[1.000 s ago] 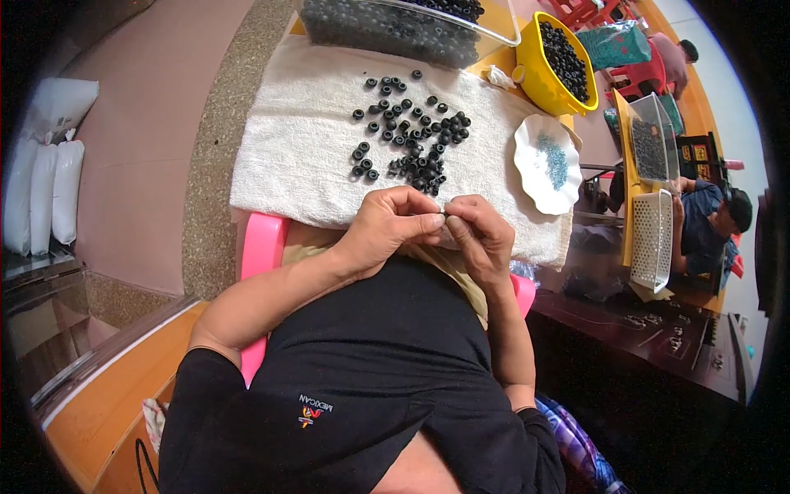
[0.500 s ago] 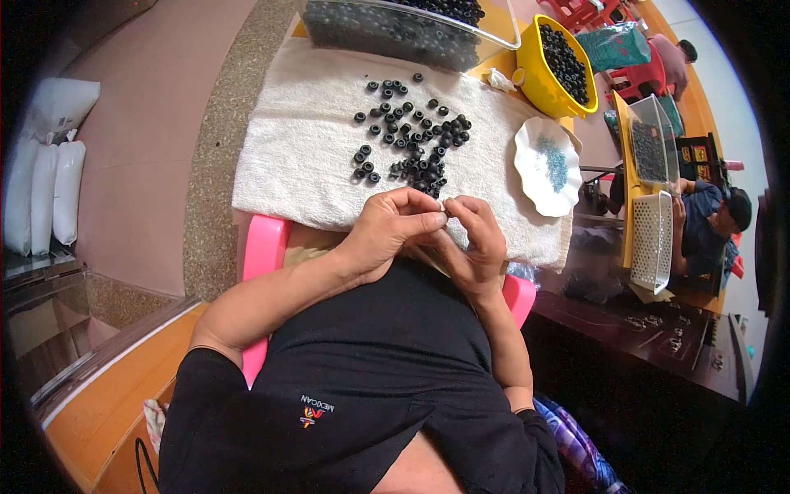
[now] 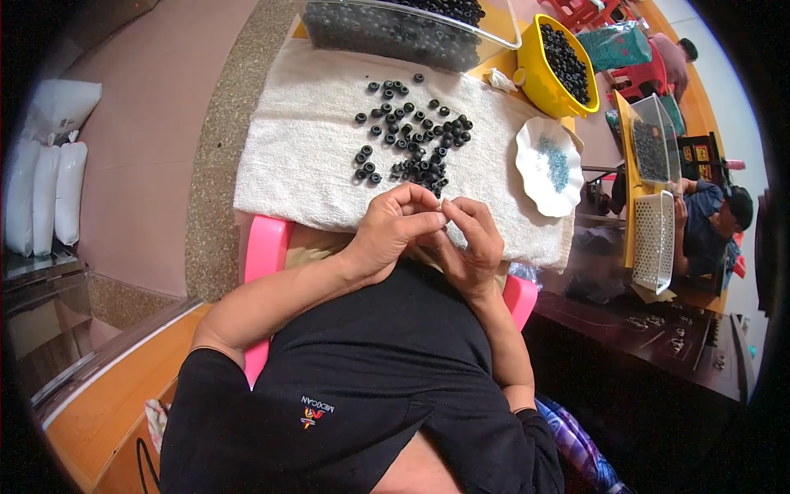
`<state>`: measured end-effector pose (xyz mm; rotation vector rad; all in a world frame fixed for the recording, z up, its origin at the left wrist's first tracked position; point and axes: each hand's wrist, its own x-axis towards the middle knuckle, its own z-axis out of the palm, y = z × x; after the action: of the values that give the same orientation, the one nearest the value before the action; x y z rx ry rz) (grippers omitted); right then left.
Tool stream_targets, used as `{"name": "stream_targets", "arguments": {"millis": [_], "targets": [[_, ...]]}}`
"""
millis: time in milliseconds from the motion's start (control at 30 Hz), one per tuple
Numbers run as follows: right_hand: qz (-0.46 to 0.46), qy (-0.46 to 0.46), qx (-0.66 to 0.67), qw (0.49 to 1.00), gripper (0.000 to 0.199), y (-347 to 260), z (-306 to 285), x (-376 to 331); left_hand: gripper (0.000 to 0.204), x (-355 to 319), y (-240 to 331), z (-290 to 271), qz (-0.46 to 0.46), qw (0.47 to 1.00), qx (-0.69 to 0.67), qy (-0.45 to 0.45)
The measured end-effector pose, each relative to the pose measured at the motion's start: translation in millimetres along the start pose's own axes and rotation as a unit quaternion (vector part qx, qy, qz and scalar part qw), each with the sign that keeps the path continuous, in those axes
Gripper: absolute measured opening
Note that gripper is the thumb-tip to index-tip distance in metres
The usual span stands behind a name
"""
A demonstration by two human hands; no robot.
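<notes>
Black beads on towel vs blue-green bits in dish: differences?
The black beads are larger; the blue-green bits are tiny. The beads look dark, the bits pale. The beads lie on the white towel; the bits sit in the white dish. Both are loose and numerous.

tiny pale piece (image 3: 442, 202) pinched between fingers (image 3: 421, 223)

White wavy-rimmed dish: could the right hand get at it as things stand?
Probably yes: only open white towel lies between the right hand and the dish, though that hand seems occupied close beside the left hand.
</notes>
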<state>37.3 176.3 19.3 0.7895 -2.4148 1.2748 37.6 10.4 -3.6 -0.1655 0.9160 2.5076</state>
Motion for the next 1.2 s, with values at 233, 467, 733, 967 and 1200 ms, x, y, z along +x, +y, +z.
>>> {"name": "stream_targets", "arguments": {"millis": [233,467,733,967,1200], "targets": [[-0.056,0.033,-0.039,0.997,0.044,3.2,6.5,0.6,0.019,1.2,-2.5,-0.3,0.044,0.999,0.017,-0.003],[-0.113,0.045,-0.094,0.988,0.049,2.7,2.8,2.9,0.013,0.2,-2.3,0.7,0.040,0.998,0.043,0.000],[-0.022,0.069,-0.055,0.996,0.071,8.8,-0.6,-9.0,0.012,-8.4,9.4,12.6,0.027,0.998,0.054,0.016],[-0.065,0.045,-0.076,0.994,0.070,4.2,-4.8,-1.2,0.008,-9.3,8.9,10.4,0.034,0.997,0.071,0.011],[-0.066,0.031,-0.056,0.996,0.064,0.5,-7.5,0.4,0.007,-7.4,5.5,5.8,0.043,0.995,0.093,0.000]]}}
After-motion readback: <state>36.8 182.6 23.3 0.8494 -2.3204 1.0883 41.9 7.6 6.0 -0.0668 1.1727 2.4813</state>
